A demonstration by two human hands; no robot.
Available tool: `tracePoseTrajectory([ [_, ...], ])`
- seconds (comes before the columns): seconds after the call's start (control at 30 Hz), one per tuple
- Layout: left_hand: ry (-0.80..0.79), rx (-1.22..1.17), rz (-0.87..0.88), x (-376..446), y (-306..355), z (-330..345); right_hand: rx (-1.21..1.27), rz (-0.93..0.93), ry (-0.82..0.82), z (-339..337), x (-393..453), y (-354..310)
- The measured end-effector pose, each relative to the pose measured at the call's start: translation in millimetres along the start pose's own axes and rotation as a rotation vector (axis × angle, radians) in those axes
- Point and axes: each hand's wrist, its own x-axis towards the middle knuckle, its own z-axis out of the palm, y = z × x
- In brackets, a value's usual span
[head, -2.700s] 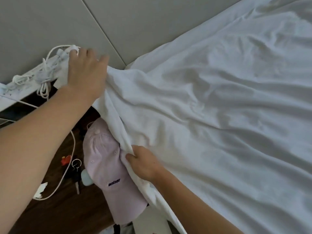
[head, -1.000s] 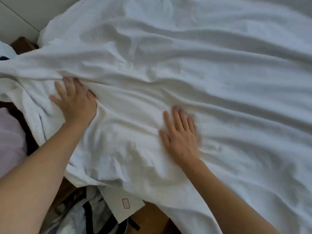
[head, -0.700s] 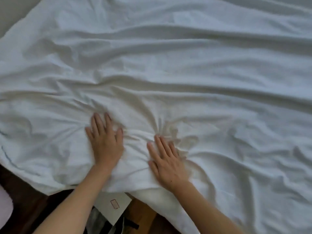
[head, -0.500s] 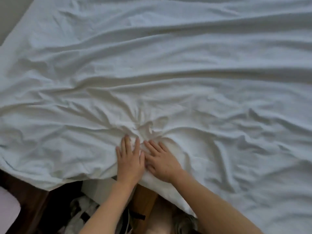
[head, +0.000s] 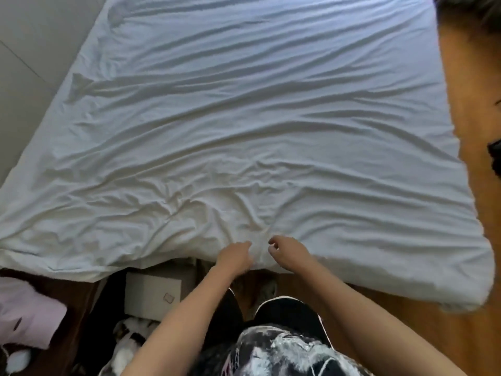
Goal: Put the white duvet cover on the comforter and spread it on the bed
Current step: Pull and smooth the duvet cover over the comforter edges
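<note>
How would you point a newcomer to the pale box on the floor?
Start at the white duvet covering the bed and find its near edge, where the hands bunch the fabric. Just below that edge, left of the left hand, a pale flat box lies on the dark floor. A small red-outlined rectangle near its corner separates it from the pink cap further left.

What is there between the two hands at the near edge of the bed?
In the head view, only a narrow strip of wrinkled white duvet cover lies between the left hand and the right hand; nothing else sits there.
</note>
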Motion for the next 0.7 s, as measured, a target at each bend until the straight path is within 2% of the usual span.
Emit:
tracePoseTrajectory([
  [0.13, 0.013, 0.2, 0.219, -43.6, 64.8, 3.1, 0.156, 0.1, 0.119, -11.5, -90.1, 32.3],
  [0.3, 0.009, 0.543, 0.478, -62.2, 101.4, -9.7, 0.369, 0.274, 0.294, -5.4, -148.5, 66.5],
  [0.53, -0.18, 0.979, 0.623, -65.6, 117.6, -15.1, 0.757, 0.478, 0.519, 18.7, -194.8, 87.9],
  [0.7, -0.198, 1.092, 0.697, -48.1, 168.8, 4.2, 0.854, 0.621, 0.532, 52.3, -223.3, 124.5],
])
